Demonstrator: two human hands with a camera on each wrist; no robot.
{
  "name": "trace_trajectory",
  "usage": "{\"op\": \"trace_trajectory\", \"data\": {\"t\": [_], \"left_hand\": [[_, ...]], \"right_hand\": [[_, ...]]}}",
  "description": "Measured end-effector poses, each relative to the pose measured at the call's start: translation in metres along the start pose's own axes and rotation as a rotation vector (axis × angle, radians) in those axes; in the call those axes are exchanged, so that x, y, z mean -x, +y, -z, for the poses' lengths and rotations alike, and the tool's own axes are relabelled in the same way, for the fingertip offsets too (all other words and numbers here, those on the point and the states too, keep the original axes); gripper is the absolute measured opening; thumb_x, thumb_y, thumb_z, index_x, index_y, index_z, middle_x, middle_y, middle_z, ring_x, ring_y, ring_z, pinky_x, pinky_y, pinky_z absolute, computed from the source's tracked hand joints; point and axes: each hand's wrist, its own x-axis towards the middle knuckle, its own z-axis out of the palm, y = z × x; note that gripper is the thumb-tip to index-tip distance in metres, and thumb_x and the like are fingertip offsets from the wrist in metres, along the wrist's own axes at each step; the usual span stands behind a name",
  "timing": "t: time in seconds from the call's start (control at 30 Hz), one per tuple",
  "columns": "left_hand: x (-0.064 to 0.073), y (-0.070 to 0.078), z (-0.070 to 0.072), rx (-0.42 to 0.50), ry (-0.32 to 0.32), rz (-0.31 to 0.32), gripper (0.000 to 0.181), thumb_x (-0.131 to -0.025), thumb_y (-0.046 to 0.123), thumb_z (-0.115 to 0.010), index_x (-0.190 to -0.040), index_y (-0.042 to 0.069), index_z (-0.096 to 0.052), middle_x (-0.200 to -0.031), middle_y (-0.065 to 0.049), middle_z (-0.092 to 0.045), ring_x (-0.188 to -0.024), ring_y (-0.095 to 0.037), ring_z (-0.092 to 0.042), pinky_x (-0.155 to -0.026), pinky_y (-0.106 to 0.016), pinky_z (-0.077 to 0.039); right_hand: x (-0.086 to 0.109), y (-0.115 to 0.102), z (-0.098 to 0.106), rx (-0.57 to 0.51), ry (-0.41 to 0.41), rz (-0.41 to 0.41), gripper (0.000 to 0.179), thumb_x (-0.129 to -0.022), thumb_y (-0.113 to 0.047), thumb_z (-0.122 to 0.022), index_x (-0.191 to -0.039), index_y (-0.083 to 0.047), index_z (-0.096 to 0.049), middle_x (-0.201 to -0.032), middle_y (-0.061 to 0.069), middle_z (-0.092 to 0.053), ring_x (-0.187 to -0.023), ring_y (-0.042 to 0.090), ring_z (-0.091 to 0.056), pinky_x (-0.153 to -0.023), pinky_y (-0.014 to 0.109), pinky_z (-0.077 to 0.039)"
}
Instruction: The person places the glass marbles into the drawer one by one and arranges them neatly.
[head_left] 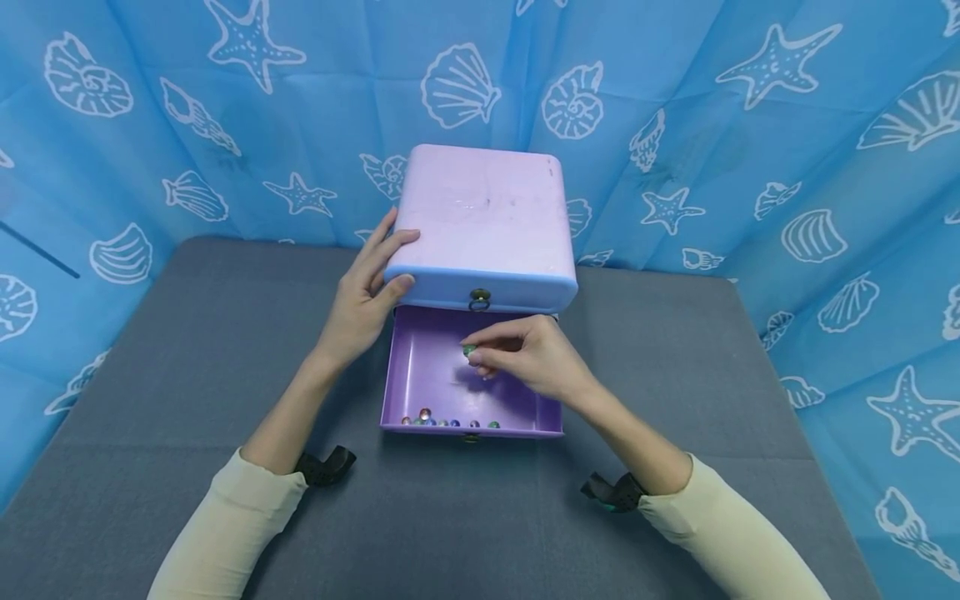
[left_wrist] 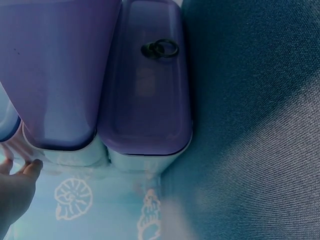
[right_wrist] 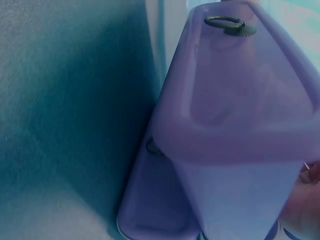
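A small cabinet with a pale pink top and a blue top drawer front stands on the table. Below that front, a purple drawer is pulled out. Several coloured glass marbles lie along its front wall. My right hand pinches a green marble between thumb and fingertips over this drawer. Against the cabinet's left side rests my left hand, thumb at the front corner and fingers fairly straight along the side and top edge. In the right wrist view the drawer wall hides most of the right hand.
Under the pulled-out drawer is a lower purple drawer with a ring pull, pushed in. Grey cloth covers the table. A blue curtain with white shells and starfish hangs behind and at the sides.
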Motion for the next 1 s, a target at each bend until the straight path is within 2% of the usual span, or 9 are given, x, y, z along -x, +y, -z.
{"op": "trace_trajectory", "data": {"t": [0.2, 0.4, 0.73, 1.0], "left_hand": [[0.0, 0.0, 0.0, -0.006, 0.0, 0.001, 0.046, -0.102, 0.016, -0.057, -0.148, 0.013, -0.048, -0.165, 0.007, -0.016, -0.145, -0.024, -0.033, -0.106, -0.038, -0.045], [-0.001, 0.0, 0.001, -0.009, 0.003, 0.0, 0.047, -0.102, 0.017, -0.057, -0.148, 0.013, -0.048, -0.164, 0.008, -0.017, -0.146, -0.023, -0.032, -0.109, -0.039, -0.042], [-0.001, -0.001, 0.001, -0.011, 0.004, -0.014, 0.047, -0.102, 0.018, -0.058, -0.148, 0.012, -0.048, -0.164, 0.009, -0.018, -0.146, -0.022, -0.031, -0.108, -0.038, -0.042], [0.0, -0.003, 0.001, -0.009, 0.005, -0.031, 0.049, -0.101, 0.025, -0.059, -0.147, 0.013, -0.049, -0.165, 0.006, -0.017, -0.146, -0.021, -0.03, -0.109, -0.038, -0.041]], "right_hand": [[-0.005, 0.001, -0.007, 0.015, -0.005, -0.03, 0.017, -0.091, -0.01, -0.073, -0.106, -0.002, -0.077, -0.085, 0.006, -0.076, -0.071, 0.018, -0.073, -0.069, 0.035, -0.061], [-0.011, 0.003, -0.013, 0.015, -0.005, -0.105, 0.017, -0.09, -0.011, -0.074, -0.105, -0.004, -0.078, -0.08, 0.004, -0.076, -0.07, 0.02, -0.073, -0.068, 0.039, -0.061], [-0.018, 0.009, -0.022, 0.046, -0.03, -0.203, 0.018, -0.09, -0.01, -0.074, -0.106, -0.004, -0.077, -0.079, 0.002, -0.076, -0.068, 0.018, -0.073, -0.063, 0.033, -0.06], [-0.02, 0.013, -0.025, 0.023, -0.046, -0.289, 0.015, -0.09, -0.007, -0.074, -0.104, -0.005, -0.078, -0.078, 0.002, -0.076, -0.068, 0.019, -0.073, -0.062, 0.032, -0.06]]}}
